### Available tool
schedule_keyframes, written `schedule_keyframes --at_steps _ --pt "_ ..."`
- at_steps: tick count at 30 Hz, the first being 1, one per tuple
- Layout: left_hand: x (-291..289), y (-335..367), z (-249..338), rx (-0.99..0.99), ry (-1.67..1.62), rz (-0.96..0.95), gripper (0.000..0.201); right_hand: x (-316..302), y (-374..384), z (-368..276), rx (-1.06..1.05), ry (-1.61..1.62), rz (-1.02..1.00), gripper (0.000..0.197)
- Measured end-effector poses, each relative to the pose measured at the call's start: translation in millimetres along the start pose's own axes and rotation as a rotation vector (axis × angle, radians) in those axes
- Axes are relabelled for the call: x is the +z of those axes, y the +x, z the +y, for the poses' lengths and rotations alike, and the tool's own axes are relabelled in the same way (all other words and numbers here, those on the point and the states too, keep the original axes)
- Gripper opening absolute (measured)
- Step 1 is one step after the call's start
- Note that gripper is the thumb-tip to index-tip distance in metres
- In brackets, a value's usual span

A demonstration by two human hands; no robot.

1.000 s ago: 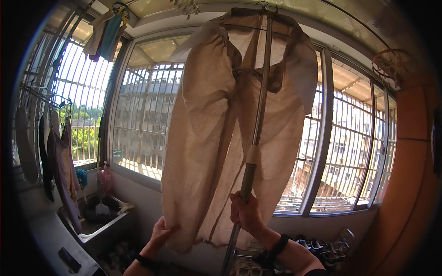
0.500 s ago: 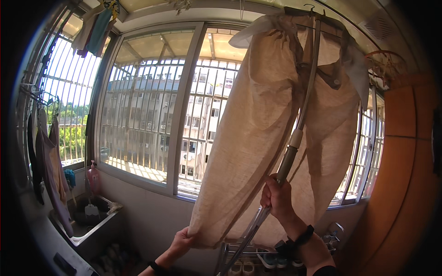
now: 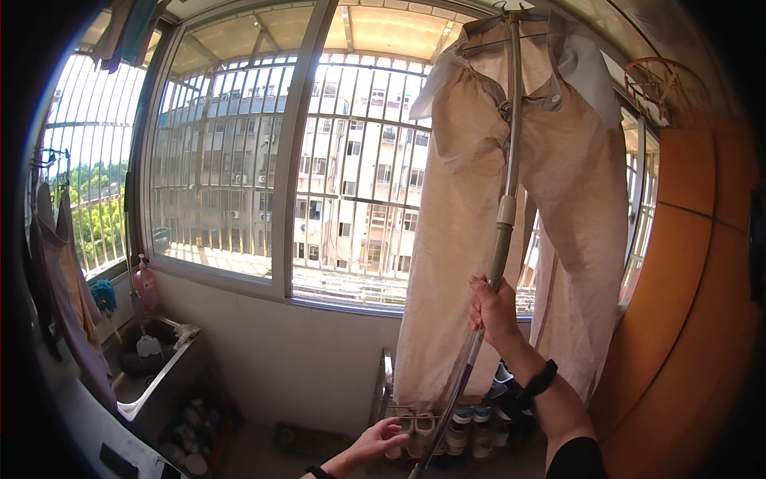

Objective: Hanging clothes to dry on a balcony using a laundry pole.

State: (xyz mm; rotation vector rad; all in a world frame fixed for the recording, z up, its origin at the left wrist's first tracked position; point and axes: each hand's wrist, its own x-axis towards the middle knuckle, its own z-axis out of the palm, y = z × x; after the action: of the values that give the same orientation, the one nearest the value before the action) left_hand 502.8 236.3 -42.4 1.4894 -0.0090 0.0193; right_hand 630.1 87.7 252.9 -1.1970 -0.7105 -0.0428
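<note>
A pair of beige trousers (image 3: 463,215) hangs in front of me from a hanger at the top of a long pole. My right hand (image 3: 495,311) is wrapped round the metal clothes pole (image 3: 512,120), just below its thicker olive grip section. The pole slants from the lower middle up to the waistband, crossing in front of the trousers. My left hand (image 3: 377,441) is low, fingers spread and holding nothing, apart from the nearer trouser leg's hem.
A shoe rack (image 3: 459,415) with several shoes stands below the trousers. On the left are a sink (image 3: 163,379), a pink pump bottle (image 3: 146,289) and hanging clothes (image 3: 64,279). Barred windows (image 3: 215,160) line the wall. An orange cabinet (image 3: 670,263) and a hoop (image 3: 658,84) are at right.
My left hand has let go of the trouser leg's lower end and opened. The trousers now hang straighter, further right. The view has shifted, and the pole stands more upright.
</note>
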Motion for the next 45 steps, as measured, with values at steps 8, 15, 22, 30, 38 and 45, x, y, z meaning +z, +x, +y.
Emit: schedule_keyframes --at_steps 8,15,22,30,38,45 --pt "63 -3 -67 0.330 -0.052 0.052 0.037 4 71 10 -0.032 0.074 -0.062 0.018" --pt "51 19 -59 0.005 0.004 0.667 0.023 18 160 14 -0.121 0.126 -0.181 0.021" --pt "41 89 -26 0.273 0.273 0.882 0.022 18 204 64 -0.185 0.252 -0.408 0.056" --pt "29 144 17 0.228 0.129 0.791 0.022 -6 206 149 0.037 0.260 -0.374 0.033" --pt "14 190 33 0.211 0.236 0.666 0.027 -31 252 157 -0.050 0.142 -0.119 0.028" --pt "13 193 20 0.137 0.245 0.506 0.037 -50 241 169 -0.058 0.084 -0.047 0.026"
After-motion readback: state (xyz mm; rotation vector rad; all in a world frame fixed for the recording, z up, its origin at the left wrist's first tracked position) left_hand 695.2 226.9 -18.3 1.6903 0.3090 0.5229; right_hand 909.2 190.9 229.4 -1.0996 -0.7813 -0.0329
